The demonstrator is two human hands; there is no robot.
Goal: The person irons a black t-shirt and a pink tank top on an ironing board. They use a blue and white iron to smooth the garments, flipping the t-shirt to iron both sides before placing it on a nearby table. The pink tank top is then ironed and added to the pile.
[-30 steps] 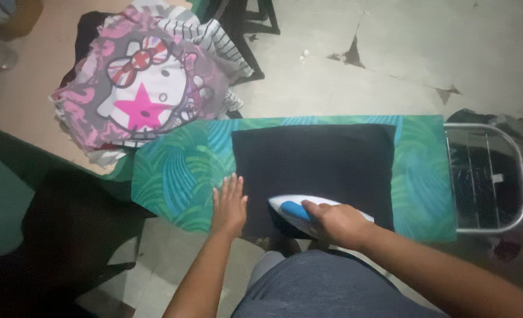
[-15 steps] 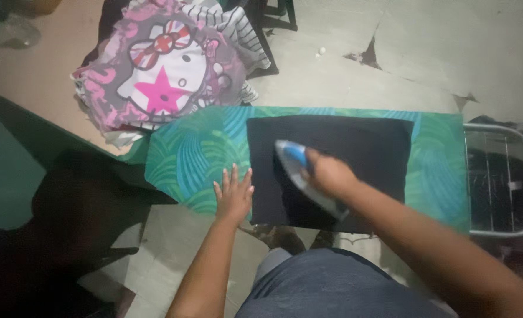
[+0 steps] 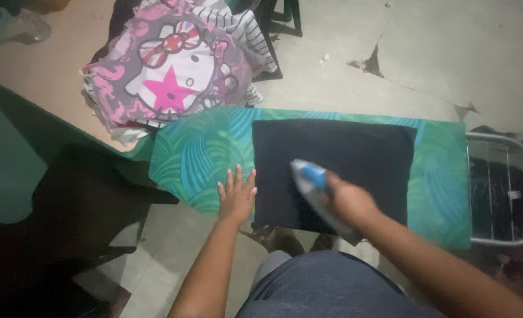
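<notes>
A dark navy cloth (image 3: 355,153) lies flat on an ironing board with a green and blue leaf-pattern cover (image 3: 196,159). My left hand (image 3: 236,194) presses flat, fingers spread, on the cloth's left edge near the board's front. My right hand (image 3: 347,203) grips the handle of a white and blue iron (image 3: 308,176), which rests on the cloth's lower middle with its tip pointing up and left. The picture is blurred around the iron.
A pile of folded clothes (image 3: 173,70), topped by a pink and grey cartoon-cat print, sits on a tan surface at upper left. A metal wire rest (image 3: 506,188) ends the board on the right. Cracked pale floor lies behind, dark chair legs at top.
The iron swung from the cloth's front edge up toward its middle, then slid back down and right a little. My left hand stayed pressed on the cloth's left edge.
</notes>
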